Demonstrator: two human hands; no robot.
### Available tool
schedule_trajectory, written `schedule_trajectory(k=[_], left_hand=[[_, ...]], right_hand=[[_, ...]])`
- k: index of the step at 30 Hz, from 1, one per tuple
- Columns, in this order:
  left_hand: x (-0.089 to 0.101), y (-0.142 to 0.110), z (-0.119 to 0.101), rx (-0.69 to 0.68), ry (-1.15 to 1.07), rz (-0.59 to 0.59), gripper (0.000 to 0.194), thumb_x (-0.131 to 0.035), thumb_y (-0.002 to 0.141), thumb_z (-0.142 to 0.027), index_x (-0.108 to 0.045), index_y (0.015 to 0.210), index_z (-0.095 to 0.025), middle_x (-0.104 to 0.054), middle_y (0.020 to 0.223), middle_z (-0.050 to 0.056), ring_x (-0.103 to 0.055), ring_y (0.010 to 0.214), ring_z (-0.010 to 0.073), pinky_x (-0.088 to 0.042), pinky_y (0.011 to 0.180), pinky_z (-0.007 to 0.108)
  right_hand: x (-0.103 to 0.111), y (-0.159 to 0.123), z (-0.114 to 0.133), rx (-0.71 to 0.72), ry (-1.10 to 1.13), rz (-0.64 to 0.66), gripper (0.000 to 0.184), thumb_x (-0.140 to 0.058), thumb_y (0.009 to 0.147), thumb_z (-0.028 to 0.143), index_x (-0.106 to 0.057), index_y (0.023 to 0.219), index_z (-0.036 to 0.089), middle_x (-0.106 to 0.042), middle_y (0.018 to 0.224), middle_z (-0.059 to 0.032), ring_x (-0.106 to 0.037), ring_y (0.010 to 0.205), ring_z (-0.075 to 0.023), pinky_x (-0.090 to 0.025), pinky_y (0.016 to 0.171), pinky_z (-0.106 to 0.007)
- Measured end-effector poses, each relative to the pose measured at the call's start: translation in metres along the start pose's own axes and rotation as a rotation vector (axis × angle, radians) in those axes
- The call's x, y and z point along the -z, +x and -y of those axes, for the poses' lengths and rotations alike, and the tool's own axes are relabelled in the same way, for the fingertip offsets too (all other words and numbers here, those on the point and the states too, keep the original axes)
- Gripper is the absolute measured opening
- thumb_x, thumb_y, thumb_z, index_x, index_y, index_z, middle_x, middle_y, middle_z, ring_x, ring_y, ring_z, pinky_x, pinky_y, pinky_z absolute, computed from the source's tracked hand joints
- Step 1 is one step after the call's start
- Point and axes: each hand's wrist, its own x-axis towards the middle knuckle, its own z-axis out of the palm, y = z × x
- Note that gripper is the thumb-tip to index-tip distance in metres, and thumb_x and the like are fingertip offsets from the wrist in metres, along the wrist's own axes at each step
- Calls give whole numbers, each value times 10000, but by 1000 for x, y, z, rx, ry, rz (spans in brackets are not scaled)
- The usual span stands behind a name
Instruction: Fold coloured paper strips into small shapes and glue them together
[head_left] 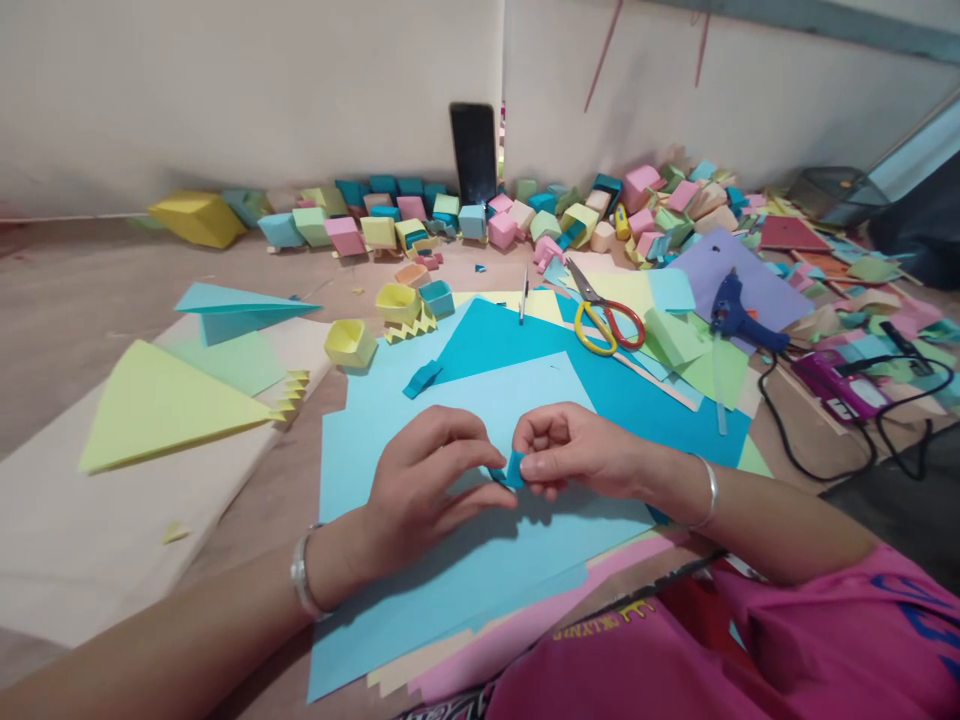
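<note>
My left hand and my right hand meet over a light blue paper sheet on the floor. Both pinch a small folded piece of teal paper between fingertips and thumbs. The fingers of each hand are curled closed around it. A darker teal sheet lies under the light blue one, and pink and cream sheets stick out beneath near my lap. A short folded teal strip lies just beyond my hands.
Scissors with red and yellow handles, a blue glue gun with black cable, a pen, small paper cups, folded triangles at left, several paper boxes along the wall, a leaning phone.
</note>
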Motion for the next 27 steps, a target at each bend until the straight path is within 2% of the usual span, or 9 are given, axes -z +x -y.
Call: schedule_trajectory(k=[3, 6, 11, 15, 22, 27], left_hand=[[-1, 1, 2, 56, -38, 40, 132, -708, 834, -320, -650, 888, -215, -621, 859, 33, -594, 779, 146, -509, 693, 261], [-2, 1, 2, 54, -60, 66, 71, -674, 861, -277, -652, 839, -212, -629, 834, 30, -594, 770, 143, -499, 699, 255], [-6, 1, 4, 43, -99, 107, 108, -643, 885, -309, -649, 839, -211, -667, 835, 35, -605, 786, 151, -487, 733, 274], [-8, 2, 7, -12, -130, 179, 94, -663, 872, -296, -631, 839, -215, -713, 806, 17, -613, 786, 165, -466, 779, 311], [-10, 1, 9, 83, -206, 234, 146, -635, 889, -355, -652, 813, -232, -732, 790, 5, -625, 775, 166, -439, 806, 335], [-11, 1, 8, 70, -201, 242, 144, -632, 894, -339, -650, 813, -221, -738, 804, 7, -627, 782, 166, -434, 813, 336]], right_hand=[[0, -1, 0, 10, -17, 0, 304, -801, 710, 354, -591, 807, 156, -653, 627, 21, -597, 517, -75, -414, 468, -171], [-1, -1, 2, 74, -136, -36, 260, -767, 734, 352, -607, 789, 155, -639, 638, 17, -577, 545, -78, -421, 494, -190], [-6, -5, 8, 362, -544, -189, 74, -666, 763, 224, -646, 796, 161, -624, 695, 5, -545, 604, -90, -448, 565, -225], [-7, -8, 8, 511, -813, -208, 87, -619, 745, 141, -661, 817, 168, -640, 727, -6, -553, 626, -99, -455, 595, -234], [-6, -13, 8, 519, -893, -261, 35, -617, 750, 163, -645, 746, 183, -648, 670, 2, -547, 593, -100, -449, 580, -226], [-7, -13, 6, 500, -912, -243, 27, -631, 727, 157, -619, 721, 181, -624, 662, 13, -528, 600, -94, -435, 583, -214]])
